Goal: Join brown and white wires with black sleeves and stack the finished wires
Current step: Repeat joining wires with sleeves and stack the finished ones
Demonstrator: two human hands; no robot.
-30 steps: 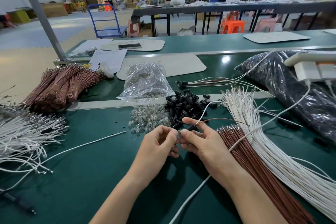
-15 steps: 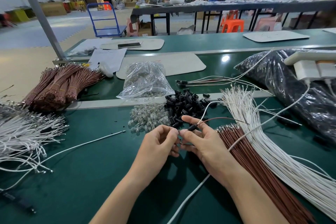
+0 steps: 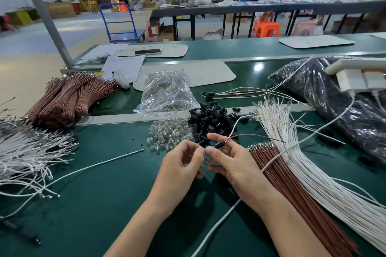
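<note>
**Sleeve's out in the open now**

The right hand (image 3: pixel 231 162) pinches the black sleeve (image 3: pixel 219 144) between thumb and forefinger. A second ago it was buried between both sets of fingertips. The brown wire (image 3: pixel 259 136) and white wire (image 3: pixel 235 126) trail out its far end, so I'd guess this joint is nearly seated.

The left hand (image 3: pixel 181 165) is curled with its fingertips just left of the sleeve. Can't tell if it's holding anything.

Loose sleeves (image 3: pixel 211 119) sit just beyond the hands. The finished wires (image 3: pixel 229 92) lie farther off, and this one hasn't joined them yet.
</note>
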